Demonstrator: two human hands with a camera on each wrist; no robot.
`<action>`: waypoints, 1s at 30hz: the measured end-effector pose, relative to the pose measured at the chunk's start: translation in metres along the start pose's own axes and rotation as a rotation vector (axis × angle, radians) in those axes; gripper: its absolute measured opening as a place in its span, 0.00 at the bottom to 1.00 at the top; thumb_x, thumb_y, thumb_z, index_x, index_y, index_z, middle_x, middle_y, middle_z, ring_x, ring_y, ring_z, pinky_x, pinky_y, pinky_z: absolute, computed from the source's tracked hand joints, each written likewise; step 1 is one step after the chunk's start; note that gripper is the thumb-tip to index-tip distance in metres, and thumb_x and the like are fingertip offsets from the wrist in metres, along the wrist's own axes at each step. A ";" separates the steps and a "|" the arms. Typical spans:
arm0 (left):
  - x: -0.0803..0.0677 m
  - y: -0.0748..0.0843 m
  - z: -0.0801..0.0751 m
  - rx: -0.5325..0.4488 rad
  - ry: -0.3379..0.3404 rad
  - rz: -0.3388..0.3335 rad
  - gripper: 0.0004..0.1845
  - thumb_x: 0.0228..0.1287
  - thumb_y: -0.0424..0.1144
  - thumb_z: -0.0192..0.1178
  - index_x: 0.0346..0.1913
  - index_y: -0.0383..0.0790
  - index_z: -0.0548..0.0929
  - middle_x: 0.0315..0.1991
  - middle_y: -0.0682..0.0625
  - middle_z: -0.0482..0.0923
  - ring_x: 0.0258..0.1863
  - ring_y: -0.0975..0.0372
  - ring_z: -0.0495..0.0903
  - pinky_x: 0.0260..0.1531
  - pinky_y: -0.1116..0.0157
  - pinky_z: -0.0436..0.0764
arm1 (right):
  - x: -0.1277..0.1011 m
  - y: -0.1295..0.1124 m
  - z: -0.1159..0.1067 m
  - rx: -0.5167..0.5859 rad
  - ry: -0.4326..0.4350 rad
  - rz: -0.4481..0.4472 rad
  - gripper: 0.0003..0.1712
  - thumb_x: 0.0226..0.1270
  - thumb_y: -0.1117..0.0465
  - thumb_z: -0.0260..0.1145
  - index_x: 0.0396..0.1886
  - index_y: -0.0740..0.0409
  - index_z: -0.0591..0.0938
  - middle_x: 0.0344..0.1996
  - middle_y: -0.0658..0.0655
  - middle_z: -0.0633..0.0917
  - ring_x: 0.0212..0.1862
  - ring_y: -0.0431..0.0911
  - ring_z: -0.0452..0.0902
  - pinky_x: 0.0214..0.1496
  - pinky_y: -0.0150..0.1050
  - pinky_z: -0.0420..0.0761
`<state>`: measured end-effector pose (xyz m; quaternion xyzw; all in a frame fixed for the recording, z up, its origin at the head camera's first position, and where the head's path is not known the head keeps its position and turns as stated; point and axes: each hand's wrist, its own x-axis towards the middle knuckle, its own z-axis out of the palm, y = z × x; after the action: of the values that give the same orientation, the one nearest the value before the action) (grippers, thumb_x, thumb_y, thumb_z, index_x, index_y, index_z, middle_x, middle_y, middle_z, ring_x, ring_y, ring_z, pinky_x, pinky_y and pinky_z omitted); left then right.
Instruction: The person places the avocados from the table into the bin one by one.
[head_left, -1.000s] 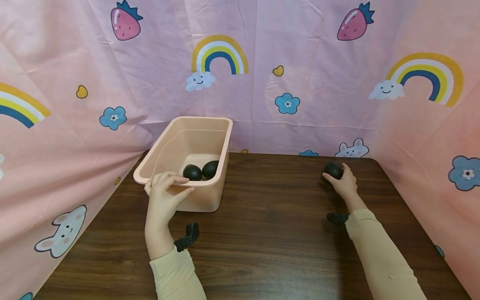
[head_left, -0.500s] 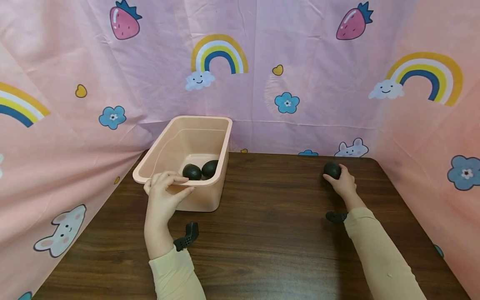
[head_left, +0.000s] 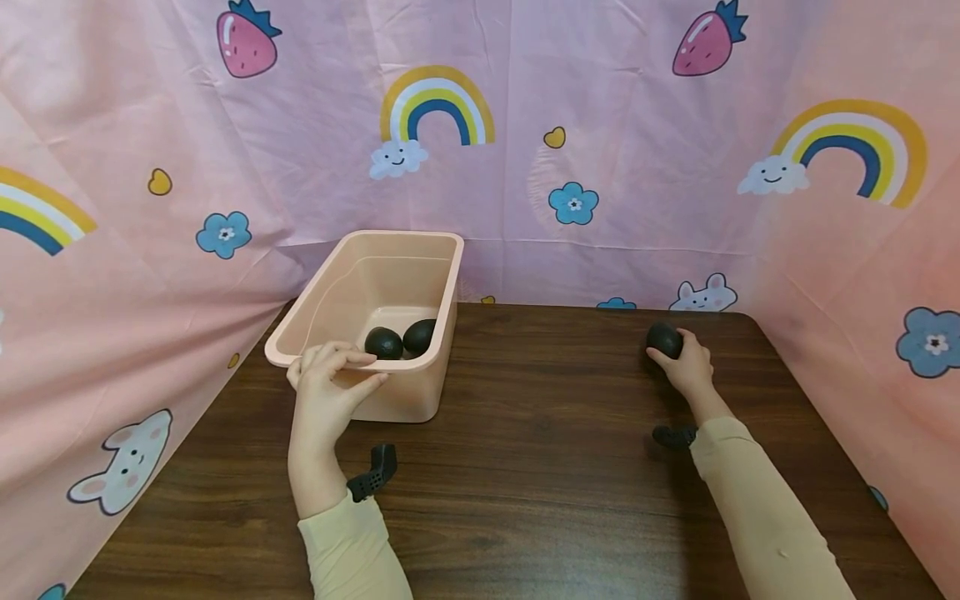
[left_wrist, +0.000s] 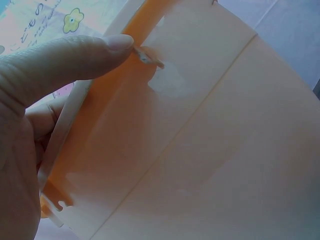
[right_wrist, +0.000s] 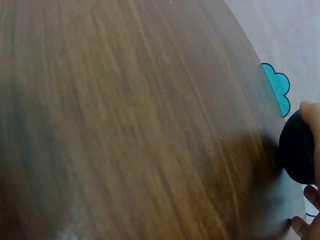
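Note:
A pink plastic bin (head_left: 405, 396) stands at the back left of the dark wooden table (head_left: 525, 467). Two dark round balls (head_left: 384, 342) (head_left: 419, 336) lie inside it. My left hand (head_left: 330, 387) grips the bin's near rim, fingers over the edge and thumb on the outer wall; the left wrist view shows the thumb (left_wrist: 65, 60) against the bin wall (left_wrist: 200, 150). My right hand (head_left: 686, 367) holds a third dark ball (head_left: 664, 339) on the table at the back right. The right wrist view shows this ball (right_wrist: 297, 150) at its right edge.
Pink cartoon-printed cloth (head_left: 600, 167) hangs close round the table at the back and on both sides. A wide stretch of wood lies between the bin and my right hand. A small black wrist mount (head_left: 372, 475) sits by each sleeve.

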<state>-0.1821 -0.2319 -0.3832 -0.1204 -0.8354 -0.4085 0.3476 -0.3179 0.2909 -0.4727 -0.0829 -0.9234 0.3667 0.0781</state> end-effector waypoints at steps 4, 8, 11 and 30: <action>0.000 0.001 0.000 -0.002 0.001 0.005 0.15 0.40 0.31 0.78 0.34 0.39 0.87 0.35 0.52 0.80 0.45 0.61 0.66 0.57 0.56 0.41 | -0.001 0.001 0.000 -0.008 0.005 -0.019 0.47 0.66 0.46 0.63 0.71 0.70 0.53 0.62 0.77 0.63 0.63 0.69 0.52 0.59 0.66 0.53; 0.000 0.001 0.000 -0.005 -0.001 0.005 0.15 0.39 0.30 0.78 0.34 0.39 0.87 0.36 0.52 0.80 0.46 0.61 0.66 0.57 0.57 0.40 | -0.002 0.003 0.000 -0.024 0.006 -0.036 0.47 0.66 0.45 0.63 0.71 0.70 0.55 0.61 0.77 0.64 0.61 0.69 0.52 0.58 0.66 0.52; 0.000 0.002 0.000 -0.006 0.000 0.006 0.15 0.39 0.30 0.78 0.34 0.40 0.87 0.36 0.52 0.80 0.46 0.61 0.66 0.57 0.57 0.41 | -0.003 0.005 0.001 -0.032 0.012 -0.043 0.47 0.66 0.44 0.63 0.71 0.70 0.56 0.61 0.77 0.65 0.61 0.69 0.53 0.58 0.66 0.51; -0.001 0.000 0.000 0.002 -0.001 0.007 0.15 0.40 0.31 0.78 0.34 0.40 0.87 0.36 0.52 0.80 0.46 0.60 0.66 0.57 0.55 0.41 | -0.011 -0.007 -0.001 -0.019 0.073 -0.098 0.47 0.64 0.42 0.65 0.70 0.67 0.58 0.57 0.77 0.69 0.59 0.69 0.54 0.58 0.65 0.48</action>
<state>-0.1815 -0.2314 -0.3839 -0.1231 -0.8356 -0.4065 0.3485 -0.3078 0.2841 -0.4674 -0.0518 -0.9264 0.3502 0.1287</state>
